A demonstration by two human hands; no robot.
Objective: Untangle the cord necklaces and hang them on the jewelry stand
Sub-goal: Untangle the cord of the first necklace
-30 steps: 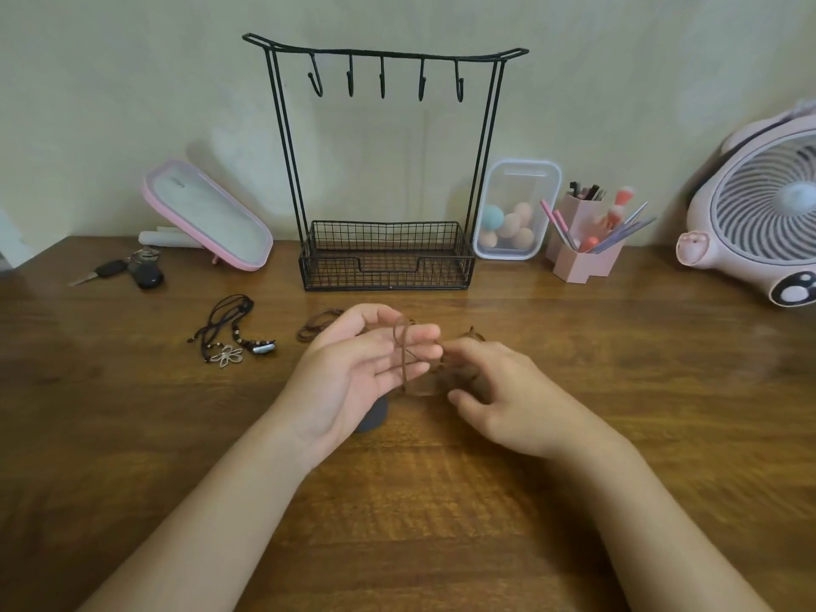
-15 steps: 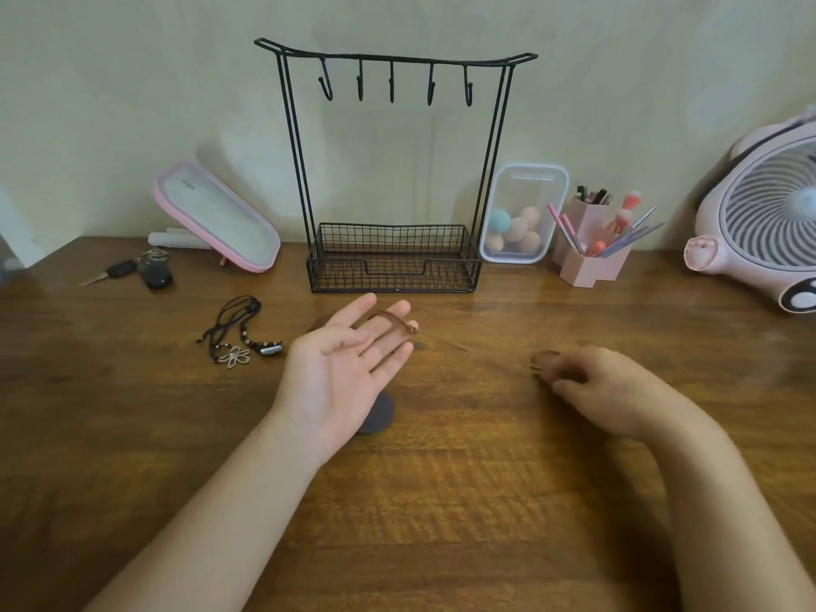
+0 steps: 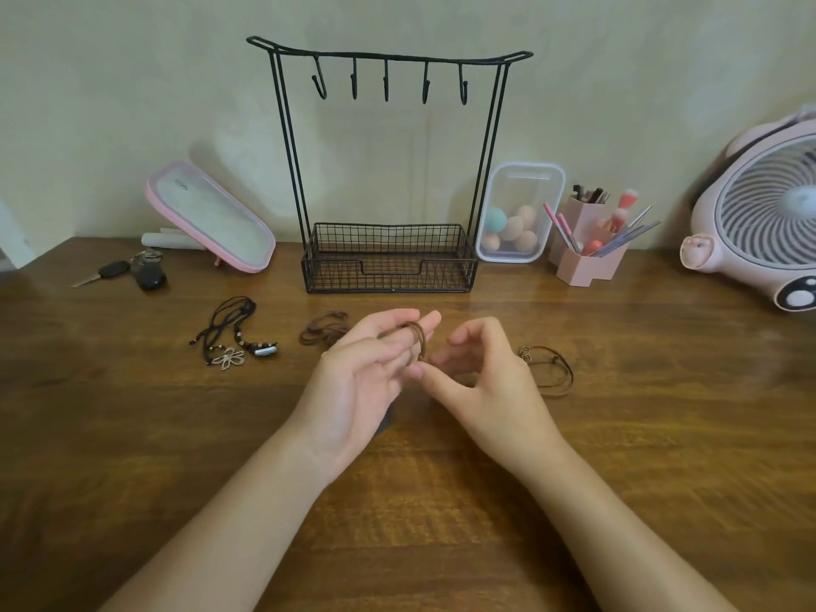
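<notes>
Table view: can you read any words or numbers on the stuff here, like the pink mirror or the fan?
No word or number here can be read.
Pink mirror: a small oval mark near its top corner, too blurred to read.
Fan: only a paw-print picture, no letters.
Car key: no readable marking.

A jewelry stand (image 3: 388,258) stands at the back of the table (image 3: 132,435), against the wall. To its left are a tilted mirror (image 3: 212,218) and keys (image 3: 132,271); to its right are a sponge box (image 3: 514,214), a brush holder (image 3: 587,258) and a fan (image 3: 768,223). In front of the stand, the left hand (image 3: 362,386) and right hand (image 3: 481,377) meet, with a looped cord (image 3: 417,337) over the left fingers. Pendant necklaces (image 3: 234,337) and a cord bundle (image 3: 322,333) lie to the left, and a coiled necklace (image 3: 552,368) to the right.
</notes>
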